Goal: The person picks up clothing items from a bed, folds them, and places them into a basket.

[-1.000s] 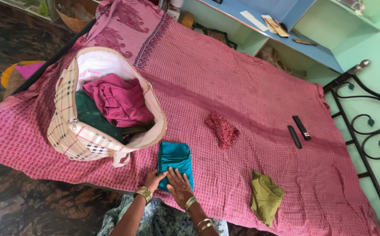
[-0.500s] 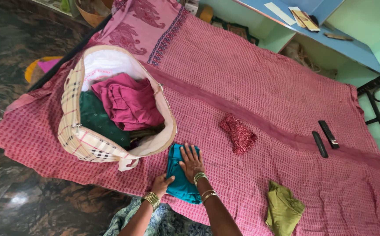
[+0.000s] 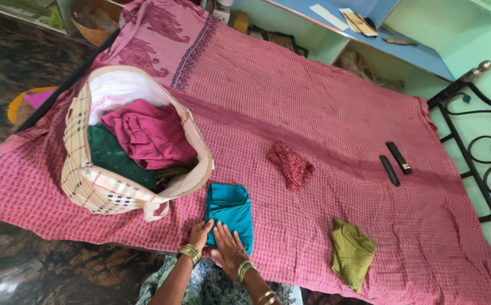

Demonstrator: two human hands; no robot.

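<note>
A folded teal cloth [image 3: 229,210] lies on the pink bedspread [image 3: 324,118] near the front edge. My left hand [image 3: 200,233] rests on its near left corner, fingers pinching the edge. My right hand [image 3: 228,246] lies flat on the cloth's near end, fingers spread. Both wrists wear gold bangles. Just left of the cloth stands an open checked fabric bag [image 3: 95,183] holding a maroon garment [image 3: 146,135] and a dark green one [image 3: 112,158].
A small red patterned cloth [image 3: 290,164] lies mid-bed. An olive green folded cloth [image 3: 351,254] sits to the right near the front edge. Two black remotes [image 3: 395,162] lie further right. A black iron bed frame [image 3: 483,152] borders the right side; blue shelves [image 3: 370,39] stand behind.
My right hand slid back from the far end of the teal cloth to its near end. My left hand stayed at the near left corner. The cloth looks flatter.
</note>
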